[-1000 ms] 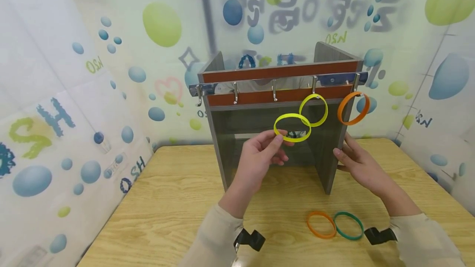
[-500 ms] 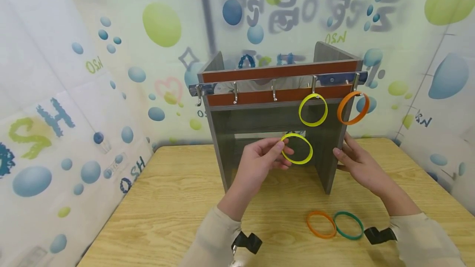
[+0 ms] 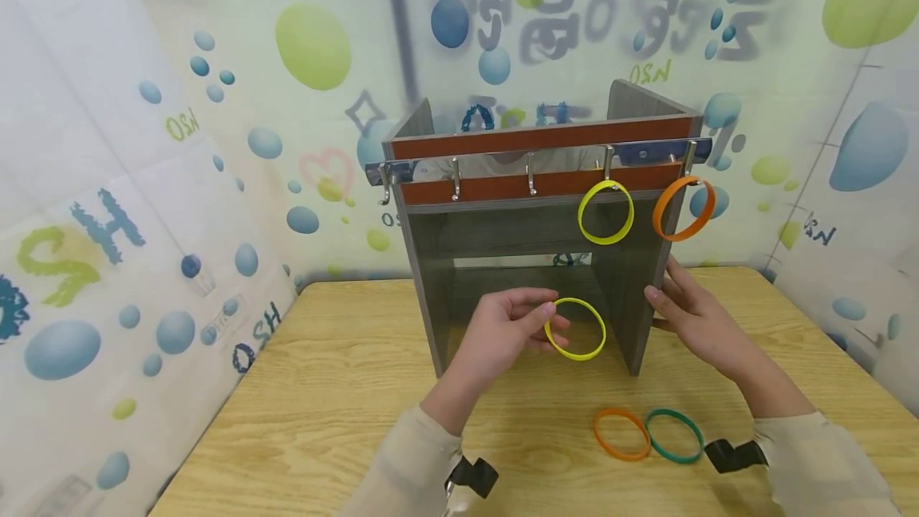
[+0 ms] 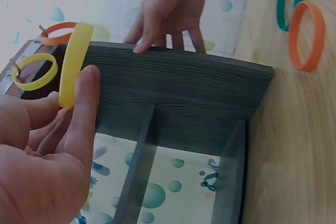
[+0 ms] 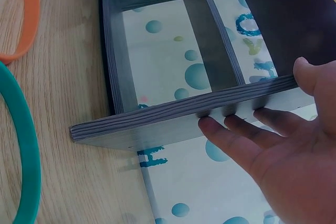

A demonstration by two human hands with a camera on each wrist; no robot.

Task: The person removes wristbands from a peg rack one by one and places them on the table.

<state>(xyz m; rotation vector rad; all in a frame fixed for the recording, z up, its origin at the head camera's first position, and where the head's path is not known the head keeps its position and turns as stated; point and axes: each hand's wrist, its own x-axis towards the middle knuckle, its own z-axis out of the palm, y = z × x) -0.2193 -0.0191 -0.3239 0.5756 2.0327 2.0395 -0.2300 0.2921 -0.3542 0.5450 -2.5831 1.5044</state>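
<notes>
Between the thumb and fingers of my left hand (image 3: pixel 506 333) I pinch a yellow wristband (image 4: pixel 76 64), held in front of the grey wooden rack's (image 3: pixel 424 294) lower opening. My right hand (image 3: pixel 700 325) holds the rack's right side panel (image 5: pixel 184 107), thumb at its front edge and fingers against its outer face. A second yellow wristband (image 3: pixel 605 242) hangs from the fourth hook of the metal hook rail (image 3: pixel 502 166). On the rightmost hook hangs an orange wristband (image 3: pixel 658 219).
Another orange wristband (image 3: pixel 621 458) and a green wristband (image 5: pixel 31 161) lie side by side on the wooden table (image 3: pixel 301 421), before the rack. The three left hooks (image 3: pixel 456 182) hold no band. Behind stands a patterned backdrop (image 3: pixel 316 126).
My left hand has lowered the yellow wristband from in front of the hanging yellow one down to the rack's lower opening. My right hand has stayed on the panel.
</notes>
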